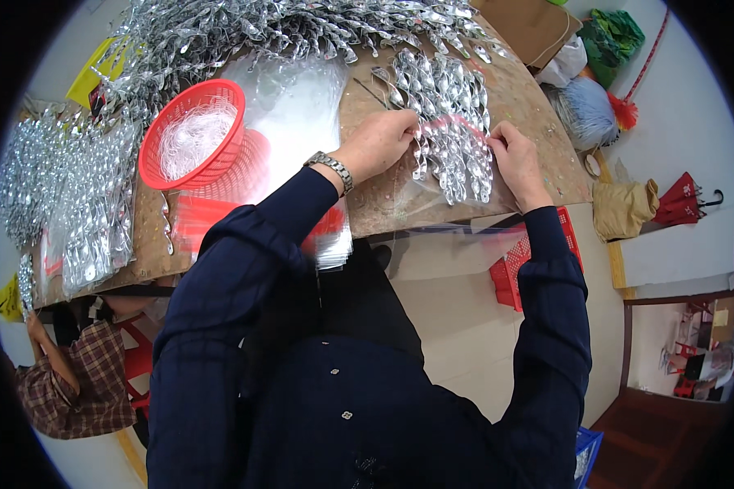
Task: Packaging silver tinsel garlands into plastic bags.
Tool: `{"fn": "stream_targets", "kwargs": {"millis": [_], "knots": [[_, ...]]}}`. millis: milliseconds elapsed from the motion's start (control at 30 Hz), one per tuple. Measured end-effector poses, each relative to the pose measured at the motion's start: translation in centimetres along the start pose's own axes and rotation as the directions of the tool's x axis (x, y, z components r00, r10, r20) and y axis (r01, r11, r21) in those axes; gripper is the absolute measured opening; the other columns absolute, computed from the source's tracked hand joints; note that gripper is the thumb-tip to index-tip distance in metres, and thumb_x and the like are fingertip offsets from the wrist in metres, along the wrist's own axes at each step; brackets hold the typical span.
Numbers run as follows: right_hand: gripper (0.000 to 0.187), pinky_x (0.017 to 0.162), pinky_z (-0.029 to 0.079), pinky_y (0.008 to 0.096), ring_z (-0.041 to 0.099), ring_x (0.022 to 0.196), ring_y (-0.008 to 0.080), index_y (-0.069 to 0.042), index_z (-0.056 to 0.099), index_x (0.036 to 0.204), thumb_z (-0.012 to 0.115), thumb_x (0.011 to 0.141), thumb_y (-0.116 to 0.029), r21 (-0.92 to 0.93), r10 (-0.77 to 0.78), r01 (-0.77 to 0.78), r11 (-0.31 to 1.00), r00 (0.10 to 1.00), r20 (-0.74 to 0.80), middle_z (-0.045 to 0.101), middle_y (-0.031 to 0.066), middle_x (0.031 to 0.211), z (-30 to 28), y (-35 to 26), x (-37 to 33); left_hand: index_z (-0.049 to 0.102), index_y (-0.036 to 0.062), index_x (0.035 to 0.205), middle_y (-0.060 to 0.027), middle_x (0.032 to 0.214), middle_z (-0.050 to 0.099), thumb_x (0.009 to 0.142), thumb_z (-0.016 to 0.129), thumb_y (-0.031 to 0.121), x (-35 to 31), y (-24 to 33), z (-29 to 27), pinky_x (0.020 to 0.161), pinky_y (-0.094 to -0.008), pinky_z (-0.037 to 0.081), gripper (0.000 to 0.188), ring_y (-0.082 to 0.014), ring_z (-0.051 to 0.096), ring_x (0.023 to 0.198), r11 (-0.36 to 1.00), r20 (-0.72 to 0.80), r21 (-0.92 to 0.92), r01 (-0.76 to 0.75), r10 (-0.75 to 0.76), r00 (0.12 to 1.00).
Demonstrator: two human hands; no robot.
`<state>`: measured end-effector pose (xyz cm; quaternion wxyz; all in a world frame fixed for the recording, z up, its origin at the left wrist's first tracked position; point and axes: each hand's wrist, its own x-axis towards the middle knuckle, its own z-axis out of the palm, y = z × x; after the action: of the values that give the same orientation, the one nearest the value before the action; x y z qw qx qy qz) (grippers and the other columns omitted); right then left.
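Note:
Silver twisted strands (450,167) lie in a bunch on the brown table, partly under or inside a clear plastic bag (457,121) with a red band; I cannot tell which. My left hand (379,145), with a metal watch at its wrist, pinches the bag at the left end of the band. At the right end my right hand (518,165) has its fingers closed on the bag's edge. The bag's clear film hangs over the table's near edge. Left of my left hand lies a stack of flat clear bags (302,106) with red bands.
A red basket (235,122) of thin white strings stands on the stack. Silver strands pile up (302,33) at the back, and bagged ones (98,204) lie left. A person in a checked shirt (86,383) sits lower left. A red crate (510,273) is below the table.

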<state>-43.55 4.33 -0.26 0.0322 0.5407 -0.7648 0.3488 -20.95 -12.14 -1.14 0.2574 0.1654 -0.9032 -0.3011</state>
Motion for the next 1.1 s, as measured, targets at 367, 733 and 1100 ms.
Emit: {"fn": "stream_targets", "kwargs": {"millis": [367,733,1100], "knots": [[0.011,0.071,0.049,0.0438,0.064,0.080,0.0384,-0.003,0.062,0.088,0.065,0.086,-0.013,0.030,0.094,-0.094,0.995,0.996,-0.003,0.066,0.0199,0.082,0.9,1.2,2.1,0.063,0.0007,0.085,-0.0173,0.079,0.066,0.084,0.060,0.010,2.0,-2.1,0.2,0.069,-0.0399,0.049,0.009,-0.0305,0.064,0.077,0.912,-0.020,-0.319,0.259,-0.279,0.960],[0.012,0.067,0.049,0.0357,0.063,0.070,0.0245,0.001,0.062,0.087,0.064,0.087,-0.010,0.001,0.072,-0.072,0.997,0.997,-0.025,0.066,0.0154,0.076,2.0,1.4,4.7,0.063,0.0011,0.083,-0.0215,0.085,0.066,0.079,0.060,0.009,4.0,-3.7,-0.6,0.075,-0.0462,0.047,0.009,-0.0398,0.063,0.087,0.925,-0.001,-0.237,0.297,-0.306,0.952],[0.014,0.072,0.050,0.0432,0.065,0.079,0.0370,-0.001,0.064,0.088,0.066,0.084,-0.015,0.006,0.117,-0.116,0.993,0.993,-0.028,0.067,0.0204,0.080,3.3,2.2,7.3,0.063,0.0003,0.084,-0.0119,0.075,0.068,0.085,0.057,0.005,6.0,-4.7,-0.9,0.056,-0.0333,0.052,0.008,-0.0185,0.066,0.062,0.941,-0.055,-0.115,0.317,-0.325,0.944]]}}
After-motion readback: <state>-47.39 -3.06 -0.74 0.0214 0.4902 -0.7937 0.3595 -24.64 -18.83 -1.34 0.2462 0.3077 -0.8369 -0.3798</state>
